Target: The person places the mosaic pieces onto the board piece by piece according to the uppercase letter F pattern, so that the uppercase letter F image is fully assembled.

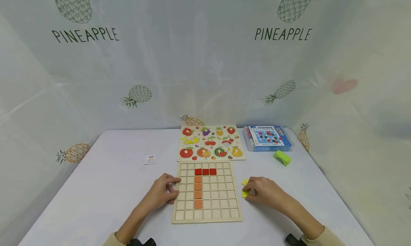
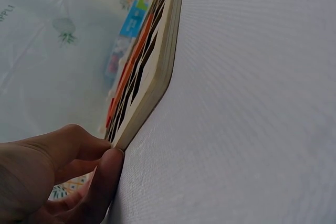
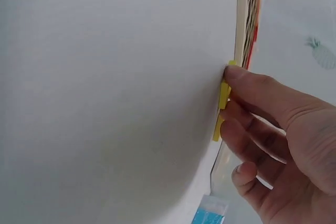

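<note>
A wooden grid board (image 1: pixel 207 221) lies flat, with several red tiles (image 1: pixel 205 171) in a short row and several orange tiles (image 1: pixel 198 195) in a column below that row's left end. My left hand (image 1: pixel 160 190) touches the board's left edge, thumb and index fingertips apart along the rim; the left wrist view shows these fingers (image 2: pixel 113 169) against the board's side. Right of the board, my right hand (image 1: pixel 264 191) pinches a yellow tile (image 3: pixel 224 93) between thumb and fingers, at table level. Another yellow tile (image 3: pixel 217 128) shows beside it, partly behind the fingers.
A fruit puzzle board (image 1: pixel 210 142) lies just beyond the grid board. Back right are a blue-and-clear plastic box (image 1: pixel 268 139) and a green arched block (image 1: pixel 282 157). A small printed card (image 1: pixel 150 159) lies at left. A pineapple-print sheet (image 1: pixel 205 60) hangs behind the table.
</note>
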A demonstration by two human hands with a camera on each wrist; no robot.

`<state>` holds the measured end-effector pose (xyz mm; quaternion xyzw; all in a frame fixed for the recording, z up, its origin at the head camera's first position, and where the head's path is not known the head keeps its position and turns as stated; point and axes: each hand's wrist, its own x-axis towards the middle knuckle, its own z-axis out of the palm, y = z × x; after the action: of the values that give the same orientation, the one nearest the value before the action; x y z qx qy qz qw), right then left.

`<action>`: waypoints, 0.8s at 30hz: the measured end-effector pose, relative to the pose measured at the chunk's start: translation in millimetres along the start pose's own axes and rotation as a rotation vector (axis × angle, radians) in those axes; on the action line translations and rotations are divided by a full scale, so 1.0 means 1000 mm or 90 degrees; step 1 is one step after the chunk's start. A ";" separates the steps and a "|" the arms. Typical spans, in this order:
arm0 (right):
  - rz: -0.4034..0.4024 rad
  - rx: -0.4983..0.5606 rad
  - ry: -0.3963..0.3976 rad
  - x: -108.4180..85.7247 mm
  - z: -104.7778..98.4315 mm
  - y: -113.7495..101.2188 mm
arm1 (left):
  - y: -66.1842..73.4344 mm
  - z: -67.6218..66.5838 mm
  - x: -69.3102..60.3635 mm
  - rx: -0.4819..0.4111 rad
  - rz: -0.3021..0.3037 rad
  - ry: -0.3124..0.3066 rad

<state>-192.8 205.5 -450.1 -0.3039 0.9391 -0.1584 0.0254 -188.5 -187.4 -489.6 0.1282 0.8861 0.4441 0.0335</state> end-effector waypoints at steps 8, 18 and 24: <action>-0.021 0.040 -0.016 -0.001 0.000 0.011 | 0.000 -0.001 0.000 0.002 0.002 -0.003; -0.021 0.047 -0.036 0.001 -0.003 0.013 | 0.002 -0.002 0.000 -0.008 0.022 0.002; -0.007 0.055 -0.042 0.001 0.000 0.015 | 0.000 -0.002 -0.001 -0.008 0.027 -0.001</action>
<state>-202.1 216.5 -455.2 -0.3130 0.9283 -0.1888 0.0685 -187.6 -189.1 -488.0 0.1470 0.8805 0.4499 0.0256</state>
